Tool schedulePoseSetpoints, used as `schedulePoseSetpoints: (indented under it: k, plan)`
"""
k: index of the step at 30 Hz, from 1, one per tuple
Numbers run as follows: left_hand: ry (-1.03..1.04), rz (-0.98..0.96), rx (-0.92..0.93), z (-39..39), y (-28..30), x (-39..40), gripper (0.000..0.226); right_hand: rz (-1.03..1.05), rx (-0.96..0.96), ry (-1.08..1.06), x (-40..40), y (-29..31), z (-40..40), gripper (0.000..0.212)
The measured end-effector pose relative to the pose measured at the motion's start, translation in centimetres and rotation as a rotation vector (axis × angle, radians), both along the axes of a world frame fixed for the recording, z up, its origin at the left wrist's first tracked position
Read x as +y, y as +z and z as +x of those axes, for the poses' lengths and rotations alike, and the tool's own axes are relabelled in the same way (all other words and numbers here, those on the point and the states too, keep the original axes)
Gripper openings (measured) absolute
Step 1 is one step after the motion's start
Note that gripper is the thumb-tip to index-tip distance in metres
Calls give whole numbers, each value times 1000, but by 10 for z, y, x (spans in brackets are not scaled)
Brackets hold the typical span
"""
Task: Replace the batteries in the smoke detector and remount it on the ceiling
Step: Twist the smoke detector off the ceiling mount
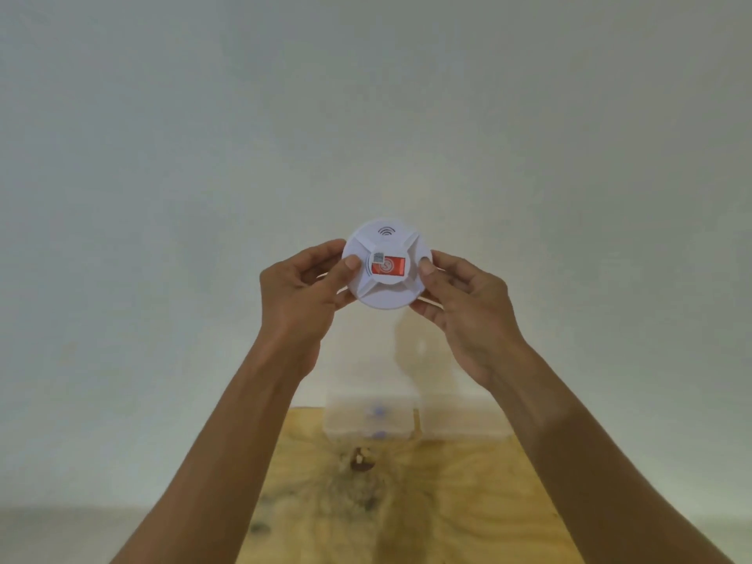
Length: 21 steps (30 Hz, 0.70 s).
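A: What sits closest to the camera?

B: Two bare forearms rise from the bottom corners. Under them lies a plywood worktop (pixel 468 502) with dark grain smudges and a small brown-and-white item (pixel 361 460), too blurred to name.

A: Anything at the back of that worktop?

B: A clear plastic box (pixel 368 421) stands at its far edge, against the wall, with two small bluish blobs showing in it. I cannot tell what they are.

A: And the hands?

B: Both are raised in front of the wall. The left hand (pixel 303 289) has its grip pinching the left rim of the smoke detector (pixel 385 263), thumb on the front face and fingers curled behind. The right hand (pixel 464 303) does the same on the right rim, thumb tip on the face and fingers wrapped round the back edge.

A: So where is the detector exactly?

B: Held in the air between the two hands, above the box and in front of the wall, touching nothing but the fingers. It is a round white disc turned face-on to the camera, with four raised ribs, a wireless arc symbol near the top and a red label (pixel 388 265) at its centre beside a small grey sticker.

A: Behind all that?

B: A plain pale wall (pixel 366 116) fills the rest, with a faint shadow just below the detector.
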State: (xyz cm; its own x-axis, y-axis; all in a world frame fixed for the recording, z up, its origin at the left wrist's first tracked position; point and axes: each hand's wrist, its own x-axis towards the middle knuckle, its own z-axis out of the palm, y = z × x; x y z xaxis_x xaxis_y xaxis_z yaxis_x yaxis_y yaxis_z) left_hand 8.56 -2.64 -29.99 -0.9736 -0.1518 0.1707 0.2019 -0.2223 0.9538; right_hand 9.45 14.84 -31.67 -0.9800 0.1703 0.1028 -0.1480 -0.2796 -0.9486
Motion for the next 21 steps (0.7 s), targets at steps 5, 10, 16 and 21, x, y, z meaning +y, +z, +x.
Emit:
schedulePoseSetpoints:
  k: [5, 10, 16, 21]
  plan:
    - [23, 4, -40, 8, -98, -8, 31, -68, -55, 79, -4, -101, 5, 28]
    - [42, -16, -56, 21, -167, -10, 33, -127, -82, 154, -4, -175, 12, 31]
    - [30, -14, -14, 48, -198, -6, 34, -146, -71, 212, 0, -207, 37, 31]
    - [-6, -31, 36, 83, -197, 6, 28, -101, 19, 169, 11, -201, 78, 29]
